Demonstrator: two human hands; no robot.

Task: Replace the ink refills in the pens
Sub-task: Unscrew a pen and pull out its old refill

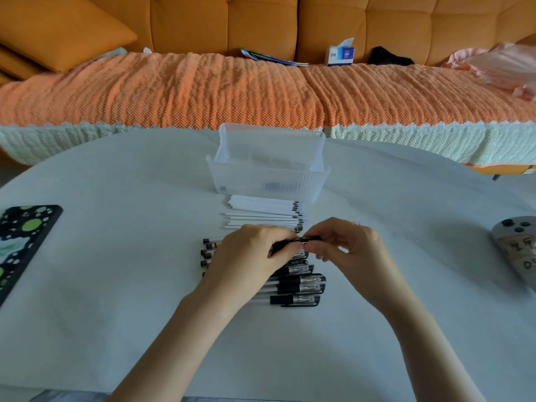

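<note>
One slim black pen (295,241), held level: left hand (252,256) curled round it, right hand (348,248) pinching its right end.

Orange sofa (261,21) behind white table (116,285)

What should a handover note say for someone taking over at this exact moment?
Left hand grips one black pen; right hand pinches its other end, above the row.
Row of pens lies on the white table under the hands; white refills lie stacked just beyond, in front of the clear bin.
Done: cannot tell which pens already have new refills.
Left: finish the held pen, then work through the row.
</note>
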